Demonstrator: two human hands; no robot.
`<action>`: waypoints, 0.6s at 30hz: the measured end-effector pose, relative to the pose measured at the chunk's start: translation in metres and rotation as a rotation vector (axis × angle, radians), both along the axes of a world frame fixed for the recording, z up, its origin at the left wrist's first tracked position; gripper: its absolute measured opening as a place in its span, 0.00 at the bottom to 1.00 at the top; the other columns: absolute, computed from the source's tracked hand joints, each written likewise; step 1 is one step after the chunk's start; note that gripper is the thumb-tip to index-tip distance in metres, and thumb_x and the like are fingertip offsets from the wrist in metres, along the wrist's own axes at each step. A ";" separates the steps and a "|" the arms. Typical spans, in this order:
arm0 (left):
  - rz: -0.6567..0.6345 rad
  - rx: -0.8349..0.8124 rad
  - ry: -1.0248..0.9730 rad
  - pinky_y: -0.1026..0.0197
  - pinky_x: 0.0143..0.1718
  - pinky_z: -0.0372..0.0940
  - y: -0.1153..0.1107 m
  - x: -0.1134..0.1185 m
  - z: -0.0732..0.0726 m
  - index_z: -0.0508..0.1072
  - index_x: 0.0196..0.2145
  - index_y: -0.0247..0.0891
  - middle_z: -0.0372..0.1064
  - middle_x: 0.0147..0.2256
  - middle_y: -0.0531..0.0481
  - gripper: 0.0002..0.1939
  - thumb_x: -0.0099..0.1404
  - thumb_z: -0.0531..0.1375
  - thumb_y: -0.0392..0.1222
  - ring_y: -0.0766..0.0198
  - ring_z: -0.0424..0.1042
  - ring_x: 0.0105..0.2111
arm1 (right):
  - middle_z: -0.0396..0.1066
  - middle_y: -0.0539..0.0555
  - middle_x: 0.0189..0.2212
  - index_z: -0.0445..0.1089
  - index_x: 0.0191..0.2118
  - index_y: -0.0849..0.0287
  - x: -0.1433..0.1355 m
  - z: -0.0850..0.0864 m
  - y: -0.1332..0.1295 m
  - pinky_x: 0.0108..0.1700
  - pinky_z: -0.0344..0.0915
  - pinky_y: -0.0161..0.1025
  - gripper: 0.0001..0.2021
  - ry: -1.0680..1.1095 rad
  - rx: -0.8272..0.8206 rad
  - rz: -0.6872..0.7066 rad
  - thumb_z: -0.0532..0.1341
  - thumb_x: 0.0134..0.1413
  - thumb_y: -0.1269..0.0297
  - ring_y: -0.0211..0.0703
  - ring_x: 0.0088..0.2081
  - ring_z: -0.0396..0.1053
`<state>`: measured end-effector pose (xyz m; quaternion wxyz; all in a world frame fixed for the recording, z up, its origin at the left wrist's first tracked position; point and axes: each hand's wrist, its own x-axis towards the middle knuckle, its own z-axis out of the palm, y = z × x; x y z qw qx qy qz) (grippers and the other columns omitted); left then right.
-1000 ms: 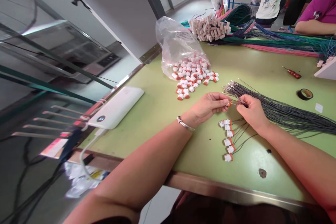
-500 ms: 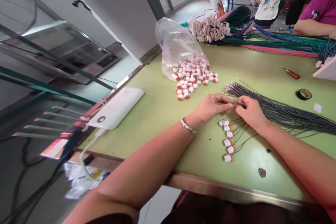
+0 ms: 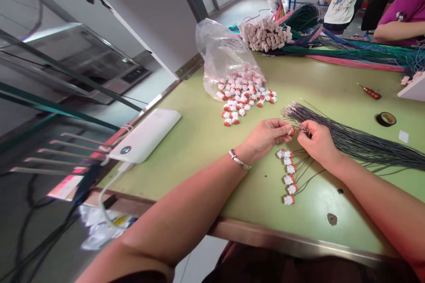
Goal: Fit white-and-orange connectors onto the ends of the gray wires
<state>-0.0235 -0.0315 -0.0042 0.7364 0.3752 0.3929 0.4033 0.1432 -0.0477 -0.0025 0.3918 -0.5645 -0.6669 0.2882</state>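
Note:
Between the thumb and fingers of my left hand (image 3: 270, 133) is a small white and orange connector (image 3: 291, 131), its orange end facing right. My right hand (image 3: 315, 137) pinches the end of a dark wire (image 3: 303, 129) just right of that connector; a narrow gap shows between the two hands. Behind my right hand lies a bundle of dark grey wires (image 3: 358, 141) with bare metal tips at its left end. Below my hands, several connectors (image 3: 288, 180) with wires in them lie in a column on the table.
A clear plastic bag (image 3: 221, 53) spills loose connectors (image 3: 244, 93). To the left is a white power bank (image 3: 149, 135) with a cable. An awl (image 3: 370, 92) and a black tape roll (image 3: 385, 119) lie at right. Coloured wire bundles (image 3: 352, 53) and a co-worker's arm (image 3: 398, 31) are beyond.
My hands have drawn slightly apart, and the orange end of the connector in my left hand now shows more clearly. The view has shifted a little.

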 end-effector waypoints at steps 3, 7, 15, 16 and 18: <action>0.000 0.019 -0.001 0.68 0.29 0.66 -0.001 0.003 0.000 0.72 0.27 0.30 0.72 0.25 0.53 0.09 0.54 0.68 0.36 0.73 0.70 0.23 | 0.62 0.47 0.17 0.63 0.26 0.57 0.000 -0.003 -0.001 0.25 0.54 0.34 0.05 -0.018 0.008 0.008 0.56 0.42 0.62 0.34 0.20 0.55; -0.016 0.043 -0.008 0.69 0.29 0.66 -0.004 0.007 0.001 0.72 0.27 0.30 0.72 0.24 0.54 0.10 0.53 0.69 0.37 0.75 0.69 0.22 | 0.61 0.46 0.17 0.63 0.26 0.57 -0.002 -0.006 -0.002 0.24 0.54 0.34 0.05 0.006 -0.017 0.015 0.56 0.43 0.62 0.34 0.20 0.54; -0.037 0.028 -0.038 0.68 0.31 0.67 -0.003 0.006 0.001 0.72 0.28 0.30 0.71 0.26 0.53 0.10 0.53 0.69 0.38 0.74 0.70 0.25 | 0.58 0.45 0.16 0.64 0.25 0.58 0.000 -0.002 -0.002 0.21 0.50 0.34 0.05 0.155 -0.144 -0.003 0.58 0.42 0.62 0.33 0.19 0.52; -0.041 0.028 -0.039 0.68 0.31 0.67 -0.003 0.005 0.000 0.72 0.28 0.30 0.71 0.26 0.53 0.11 0.53 0.69 0.38 0.73 0.70 0.25 | 0.58 0.44 0.16 0.64 0.25 0.58 0.000 -0.001 -0.001 0.21 0.50 0.34 0.05 0.173 -0.164 -0.004 0.58 0.41 0.62 0.33 0.18 0.52; -0.045 0.023 -0.040 0.67 0.31 0.67 -0.002 0.005 0.000 0.72 0.28 0.30 0.71 0.26 0.52 0.11 0.53 0.69 0.38 0.73 0.71 0.25 | 0.56 0.44 0.15 0.64 0.25 0.57 0.001 -0.001 -0.001 0.21 0.49 0.34 0.05 0.178 -0.180 -0.012 0.58 0.40 0.63 0.32 0.18 0.51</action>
